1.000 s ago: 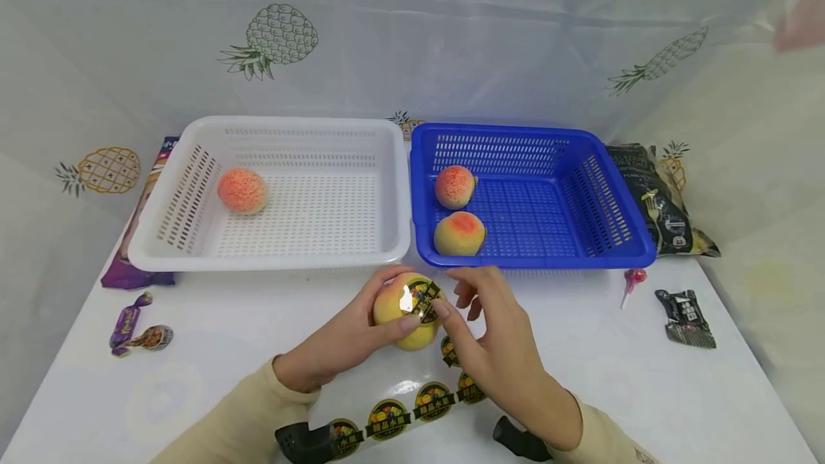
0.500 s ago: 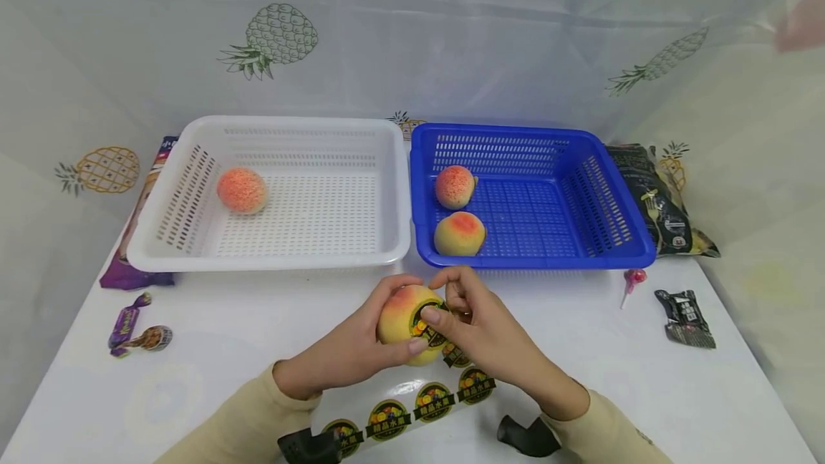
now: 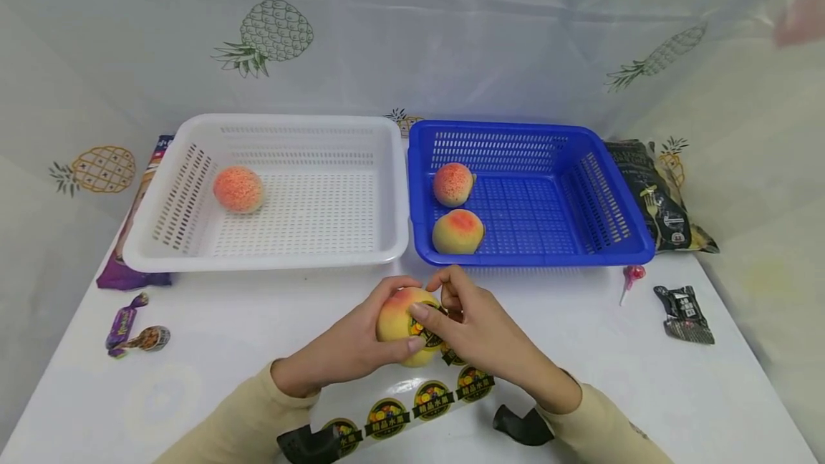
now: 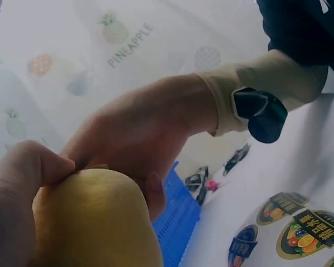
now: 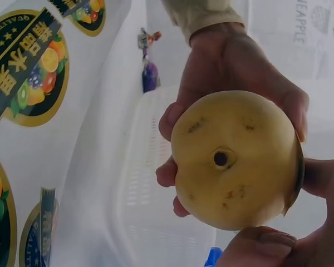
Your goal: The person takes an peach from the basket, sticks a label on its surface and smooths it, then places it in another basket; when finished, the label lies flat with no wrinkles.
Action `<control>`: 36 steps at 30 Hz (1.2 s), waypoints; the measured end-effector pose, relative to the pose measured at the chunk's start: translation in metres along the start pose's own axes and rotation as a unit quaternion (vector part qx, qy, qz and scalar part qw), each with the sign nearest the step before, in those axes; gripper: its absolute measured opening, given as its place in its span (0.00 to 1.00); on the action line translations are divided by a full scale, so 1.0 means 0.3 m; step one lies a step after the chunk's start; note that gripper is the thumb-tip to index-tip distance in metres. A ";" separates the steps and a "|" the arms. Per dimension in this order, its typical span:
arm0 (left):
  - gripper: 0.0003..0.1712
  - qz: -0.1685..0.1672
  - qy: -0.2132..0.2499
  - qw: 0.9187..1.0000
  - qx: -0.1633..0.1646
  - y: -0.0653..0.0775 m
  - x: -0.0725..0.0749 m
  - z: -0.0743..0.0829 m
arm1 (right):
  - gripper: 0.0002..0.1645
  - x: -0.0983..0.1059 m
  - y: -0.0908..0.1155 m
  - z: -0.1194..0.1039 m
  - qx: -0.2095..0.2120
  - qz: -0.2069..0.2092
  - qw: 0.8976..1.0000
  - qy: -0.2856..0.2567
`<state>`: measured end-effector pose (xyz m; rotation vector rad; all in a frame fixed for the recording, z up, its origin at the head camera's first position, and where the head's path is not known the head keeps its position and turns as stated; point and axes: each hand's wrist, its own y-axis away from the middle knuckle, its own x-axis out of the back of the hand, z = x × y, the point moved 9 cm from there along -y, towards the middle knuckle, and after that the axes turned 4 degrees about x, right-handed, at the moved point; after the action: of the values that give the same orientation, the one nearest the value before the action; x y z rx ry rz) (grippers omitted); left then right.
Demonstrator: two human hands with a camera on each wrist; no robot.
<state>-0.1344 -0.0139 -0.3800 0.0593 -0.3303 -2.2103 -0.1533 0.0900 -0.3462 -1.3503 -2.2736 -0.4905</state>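
Note:
A yellow-and-red peach (image 3: 399,310) is gripped in my left hand (image 3: 344,339), the thumb across its near side. A round black-and-gold fruit sticker (image 3: 424,335) lies on the peach's right face, partly covered. My right hand (image 3: 486,331) presses its thumb on the sticker, with its curled index finger touching the peach's far side. In the right wrist view, the underside of the peach (image 5: 234,167) shows a small dark hole, with both hands against it. Below the hands lies a sticker sheet (image 3: 412,410) with several matching round labels.
A white basket (image 3: 264,263) holds one peach (image 3: 238,190). The blue basket (image 3: 535,261) beside it holds two peaches (image 3: 458,231). Wrapped candy (image 3: 122,324) and a lollipop (image 3: 151,339) lie left; another lollipop (image 3: 634,274) and a black packet (image 3: 684,315) lie right.
The peach has come slightly down toward the person. My right thumb has moved from the sticker's right edge onto its face, and the index finger has come against the peach.

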 end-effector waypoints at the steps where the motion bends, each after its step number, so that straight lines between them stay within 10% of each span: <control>1: 0.35 0.000 0.002 1.000 -0.001 0.000 -0.001 0.000 | 0.19 -0.004 -0.001 -0.002 0.001 -0.006 1.000 -0.001; 11: 0.29 -0.022 0.077 0.997 -0.021 -0.005 0.019 0.005 | 0.10 0.019 0.012 -0.002 0.030 -0.017 0.997 -0.065; 21: 0.31 -0.010 0.090 0.996 -0.023 -0.005 0.022 0.010 | 0.21 0.013 0.025 -0.044 0.070 -0.011 0.995 -0.075; 29: 0.31 -0.035 0.109 0.993 -0.033 -0.002 0.012 0.015 | 0.13 0.001 0.025 -0.028 0.062 -0.082 0.961 -0.256; 36: 0.31 -0.033 0.104 0.994 -0.019 -0.012 0.013 0.000 | 0.15 0.011 0.015 -0.033 0.046 -0.031 0.989 -0.137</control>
<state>-0.1396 -0.0148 -0.3807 0.2814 -0.1722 -2.2514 -0.1488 0.0895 -0.3358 -1.3749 -2.5303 -0.2277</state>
